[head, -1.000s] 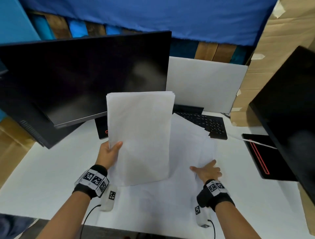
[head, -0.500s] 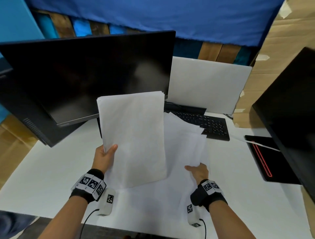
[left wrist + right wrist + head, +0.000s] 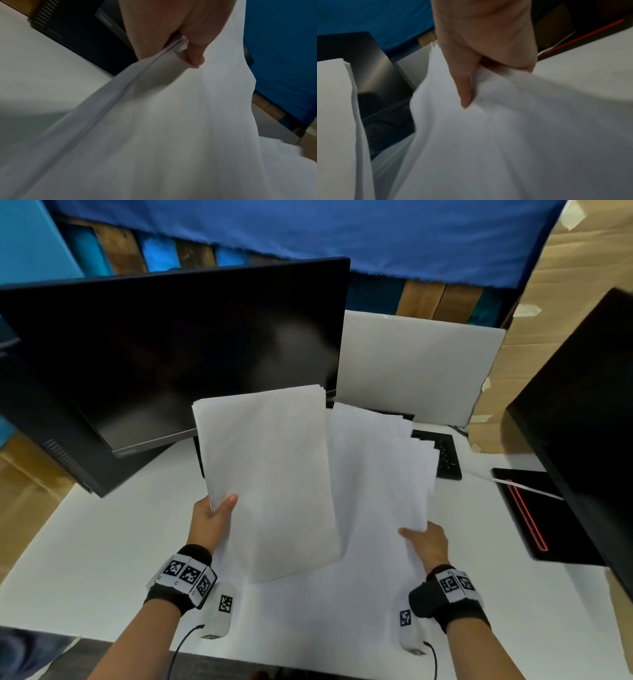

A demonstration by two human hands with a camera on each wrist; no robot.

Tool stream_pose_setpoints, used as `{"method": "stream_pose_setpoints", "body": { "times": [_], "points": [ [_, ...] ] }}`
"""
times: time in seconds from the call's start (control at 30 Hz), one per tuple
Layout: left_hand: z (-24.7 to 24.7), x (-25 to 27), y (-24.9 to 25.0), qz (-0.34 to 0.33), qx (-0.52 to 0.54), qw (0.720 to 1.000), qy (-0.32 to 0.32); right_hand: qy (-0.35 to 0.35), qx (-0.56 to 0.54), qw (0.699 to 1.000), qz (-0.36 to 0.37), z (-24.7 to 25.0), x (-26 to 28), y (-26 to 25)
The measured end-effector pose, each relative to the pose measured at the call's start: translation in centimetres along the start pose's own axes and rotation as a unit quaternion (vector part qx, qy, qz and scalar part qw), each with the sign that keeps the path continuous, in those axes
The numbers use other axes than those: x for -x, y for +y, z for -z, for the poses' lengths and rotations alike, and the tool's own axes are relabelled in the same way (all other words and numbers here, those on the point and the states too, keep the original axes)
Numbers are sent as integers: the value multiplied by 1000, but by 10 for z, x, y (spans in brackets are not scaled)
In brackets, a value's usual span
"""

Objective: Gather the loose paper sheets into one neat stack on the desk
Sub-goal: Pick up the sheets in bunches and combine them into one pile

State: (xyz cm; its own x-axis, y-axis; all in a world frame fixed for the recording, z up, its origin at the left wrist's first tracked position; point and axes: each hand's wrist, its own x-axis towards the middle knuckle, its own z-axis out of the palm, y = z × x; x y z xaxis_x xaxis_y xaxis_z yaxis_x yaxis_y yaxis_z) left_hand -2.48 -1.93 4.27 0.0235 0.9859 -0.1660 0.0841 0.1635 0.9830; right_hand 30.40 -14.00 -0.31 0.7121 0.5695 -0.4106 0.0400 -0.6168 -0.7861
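Observation:
My left hand (image 3: 214, 517) pinches the left edge of a squared-up stack of white sheets (image 3: 267, 477), thumb on top, and holds it tilted above the white desk (image 3: 102, 542). The left wrist view shows the thumb (image 3: 193, 52) pressed on that stack (image 3: 154, 121). My right hand (image 3: 424, 542) grips the near right edge of a second, fanned bundle of sheets (image 3: 380, 470), lifted off the desk with its far corners staggered. In the right wrist view the thumb lies on this bundle (image 3: 488, 135); the left stack (image 3: 334, 108) shows at the left.
A large black monitor (image 3: 171, 354) stands behind the left stack. A black keyboard (image 3: 445, 453) lies behind the right bundle, and a white board (image 3: 411, 364) leans at the back. A second monitor (image 3: 582, 412) and a black pad with a red line (image 3: 534, 518) are at the right.
My right hand went from lying flat on the loose sheets to gripping their edge and lifting them as a fanned bundle. The left stack stayed raised, shifting slightly left.

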Motion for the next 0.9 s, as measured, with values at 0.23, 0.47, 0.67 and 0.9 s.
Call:
{"method": "stream_pose_setpoints", "body": {
  "times": [0.23,0.47,0.67,0.9],
  "points": [
    [-6,-8,3,0,-9,1000,-6,57,-14,996,62,30,-3,-12],
    [-5,-22,6,7,-9,999,37,103,-76,984,126,94,2,-41],
    [-18,-26,11,7,1,1000,24,61,-41,995,74,91,-6,-30],
    [-19,-29,14,2,-2,1000,17,49,14,999,10,78,-11,-1]
  ]
}}
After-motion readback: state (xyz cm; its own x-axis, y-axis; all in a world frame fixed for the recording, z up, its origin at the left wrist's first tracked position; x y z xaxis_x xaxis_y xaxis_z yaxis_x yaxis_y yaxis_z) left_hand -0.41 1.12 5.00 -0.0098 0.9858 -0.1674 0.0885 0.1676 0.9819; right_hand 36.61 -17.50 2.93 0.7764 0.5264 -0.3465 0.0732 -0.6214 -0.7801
